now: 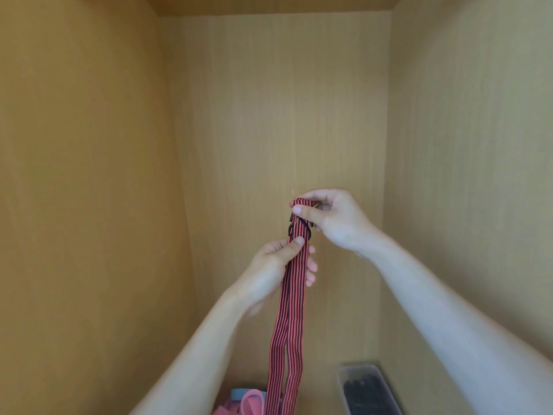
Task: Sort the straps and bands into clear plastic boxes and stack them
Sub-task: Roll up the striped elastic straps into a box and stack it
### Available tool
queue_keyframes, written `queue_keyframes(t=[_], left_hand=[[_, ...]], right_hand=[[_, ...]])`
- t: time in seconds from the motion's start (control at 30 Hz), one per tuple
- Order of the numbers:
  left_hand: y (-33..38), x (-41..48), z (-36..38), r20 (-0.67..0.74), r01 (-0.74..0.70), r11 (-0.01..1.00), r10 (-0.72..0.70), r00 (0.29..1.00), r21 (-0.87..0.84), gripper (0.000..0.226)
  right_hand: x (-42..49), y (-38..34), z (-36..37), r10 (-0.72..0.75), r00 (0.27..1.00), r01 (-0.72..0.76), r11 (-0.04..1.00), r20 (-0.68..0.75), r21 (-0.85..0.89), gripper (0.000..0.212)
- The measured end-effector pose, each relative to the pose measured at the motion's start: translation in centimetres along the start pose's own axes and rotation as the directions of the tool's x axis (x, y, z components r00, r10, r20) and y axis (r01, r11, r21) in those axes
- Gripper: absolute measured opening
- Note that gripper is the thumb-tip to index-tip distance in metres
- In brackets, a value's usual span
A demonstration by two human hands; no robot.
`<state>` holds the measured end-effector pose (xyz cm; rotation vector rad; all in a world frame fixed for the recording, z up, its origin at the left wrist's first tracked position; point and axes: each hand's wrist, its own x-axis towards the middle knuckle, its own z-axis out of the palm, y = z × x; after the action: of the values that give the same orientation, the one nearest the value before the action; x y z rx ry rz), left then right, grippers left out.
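Pinching the folded top of the red-and-black striped elastic strap (291,295) in my right grip (332,217), I clasp it under its black ring (289,229) with my left grip (273,265); seemingly limp and light, it dangles inside the wooden cupboard (269,115).

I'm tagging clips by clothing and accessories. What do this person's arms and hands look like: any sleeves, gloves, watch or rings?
Both arms are bare: the left forearm and right forearm show no sleeve up to the frame edge. The left hand and right hand wear no gloves, and no watch, bracelet or ring is visible. The thumbnails look short and unpainted.
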<state>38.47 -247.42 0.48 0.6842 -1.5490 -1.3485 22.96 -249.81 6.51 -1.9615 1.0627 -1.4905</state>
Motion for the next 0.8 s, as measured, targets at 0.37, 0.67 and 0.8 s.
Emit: queue_keyframes(t=[0.37,0.67,0.8], left_hand=[[0.6,-0.6,1.3,-0.066,-0.058,0.993,0.064,0.996,0.1,0.031],[0.4,-0.4,1.0,-0.239,-0.035,0.989,0.069,0.969,0.143,0.032],[0.3,-0.2,0.8,-0.267,-0.01,0.997,0.032,0.963,0.081,0.033]], right_hand=[[0.1,0.4,-1.1,0.058,0.998,-0.059,0.997,0.02,0.039,0.022],[-0.1,-0.8,-0.7,0.023,0.995,-0.033,0.995,0.101,0.089,0.01],[-0.4,-1.3,0.4,-0.052,0.999,0.052,0.998,-0.012,0.03,0.016]])
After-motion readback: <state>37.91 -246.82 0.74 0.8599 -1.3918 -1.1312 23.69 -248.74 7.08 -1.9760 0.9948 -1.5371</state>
